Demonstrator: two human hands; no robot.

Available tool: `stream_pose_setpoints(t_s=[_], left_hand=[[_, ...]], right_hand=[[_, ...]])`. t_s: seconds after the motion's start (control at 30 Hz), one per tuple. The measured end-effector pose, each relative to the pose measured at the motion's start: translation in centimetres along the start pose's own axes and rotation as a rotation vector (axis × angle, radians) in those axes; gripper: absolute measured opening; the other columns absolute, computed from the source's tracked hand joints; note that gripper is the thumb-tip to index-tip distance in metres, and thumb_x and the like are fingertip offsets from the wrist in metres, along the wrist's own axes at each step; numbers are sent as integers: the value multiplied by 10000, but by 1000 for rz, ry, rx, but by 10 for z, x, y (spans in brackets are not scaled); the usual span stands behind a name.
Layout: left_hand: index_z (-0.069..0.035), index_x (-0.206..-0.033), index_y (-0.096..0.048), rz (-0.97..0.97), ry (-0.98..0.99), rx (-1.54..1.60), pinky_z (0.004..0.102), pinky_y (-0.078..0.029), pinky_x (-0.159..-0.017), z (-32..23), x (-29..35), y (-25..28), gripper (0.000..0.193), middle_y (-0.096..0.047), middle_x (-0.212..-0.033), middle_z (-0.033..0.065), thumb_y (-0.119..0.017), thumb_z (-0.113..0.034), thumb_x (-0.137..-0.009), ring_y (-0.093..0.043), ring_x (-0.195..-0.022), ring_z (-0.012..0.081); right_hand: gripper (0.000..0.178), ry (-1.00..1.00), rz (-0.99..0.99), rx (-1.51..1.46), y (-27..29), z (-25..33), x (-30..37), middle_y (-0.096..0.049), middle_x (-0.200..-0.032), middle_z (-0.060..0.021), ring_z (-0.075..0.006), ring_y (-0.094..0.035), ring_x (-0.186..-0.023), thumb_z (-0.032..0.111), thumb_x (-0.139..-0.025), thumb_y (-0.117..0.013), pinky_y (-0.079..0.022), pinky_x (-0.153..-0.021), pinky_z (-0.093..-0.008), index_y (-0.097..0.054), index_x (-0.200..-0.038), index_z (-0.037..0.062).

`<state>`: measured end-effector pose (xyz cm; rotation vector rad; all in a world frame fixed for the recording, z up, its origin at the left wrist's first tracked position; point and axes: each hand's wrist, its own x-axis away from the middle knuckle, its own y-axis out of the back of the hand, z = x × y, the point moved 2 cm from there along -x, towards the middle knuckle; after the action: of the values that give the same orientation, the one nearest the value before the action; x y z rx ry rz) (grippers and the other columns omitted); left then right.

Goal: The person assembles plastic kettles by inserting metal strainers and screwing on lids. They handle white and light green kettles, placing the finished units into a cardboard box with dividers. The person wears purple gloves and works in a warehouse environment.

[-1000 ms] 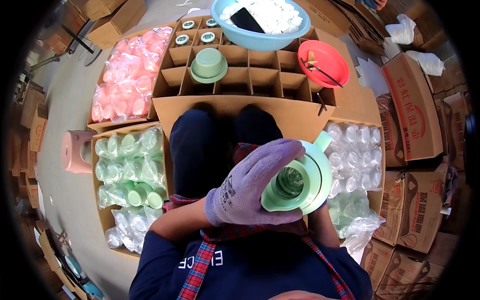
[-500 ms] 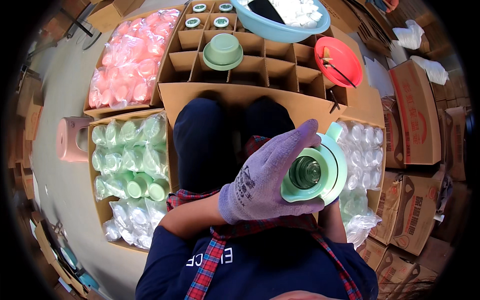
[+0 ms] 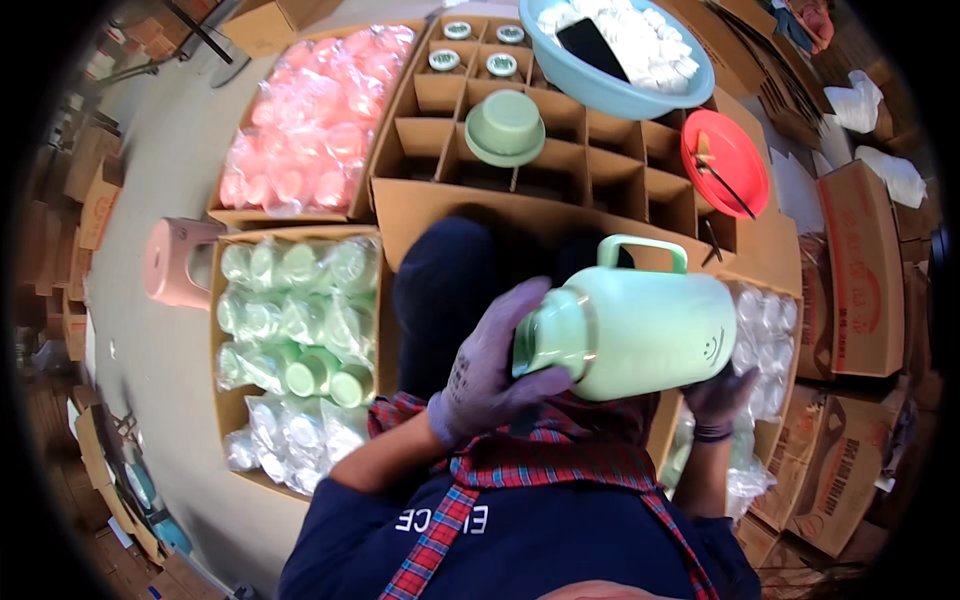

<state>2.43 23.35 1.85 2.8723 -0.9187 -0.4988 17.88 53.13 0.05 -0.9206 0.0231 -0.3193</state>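
A pale green thermos jug (image 3: 655, 325) lies sideways in front of my chest, its handle on the far side and a small smiling face drawn near its base. My left hand (image 3: 485, 375), in a purple-grey knit glove, grips the jug's neck and rim at its left end. Under the base at the right, my gloved right hand (image 3: 722, 402) supports the jug; its fingers are partly hidden behind it. Beyond my knees, a green lid-like cup (image 3: 505, 125) rests upside down on the dividers of a cardboard carton (image 3: 480, 205).
Left are boxes of bagged pink cups (image 3: 310, 120) and bagged green cups (image 3: 300, 265), beside a pink stool (image 3: 175, 262). A blue basin (image 3: 540, 50) holds white pieces and a black phone (image 3: 590, 48). A red bowl (image 3: 745, 165) with thin tools sits right, near stacked cartons (image 3: 865, 270).
The jug has turned from its open mouth facing up to lying on its side, base to the right. My left hand has shifted left with the neck, and my right hand has come into sight.
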Motion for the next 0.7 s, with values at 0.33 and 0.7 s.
stream_pose_setpoints(t_s=[0.33,0.7], left_hand=[[-7,-1337,-592,-181,83,-579,457,-488,-1029,24,-90,92,593,-661,-1255,200,-785,-240,-827,-647,-1151,352],[-5,-1432,-487,-444,-55,-582,446,-459,-1059,128,-243,104,911,-569,-1295,222,-884,-328,-679,-564,-1213,373]], right_hand=[[367,-94,1038,1859,-160,-39,-138,-710,-877,-170,-348,-706,-849,396,-926,-660,-553,-729,-451,-714,-940,34],[520,-52,858,1610,-148,-32,-195,-679,-840,-207,-384,-684,-843,525,-979,-556,-542,-757,-453,-707,-934,30]])
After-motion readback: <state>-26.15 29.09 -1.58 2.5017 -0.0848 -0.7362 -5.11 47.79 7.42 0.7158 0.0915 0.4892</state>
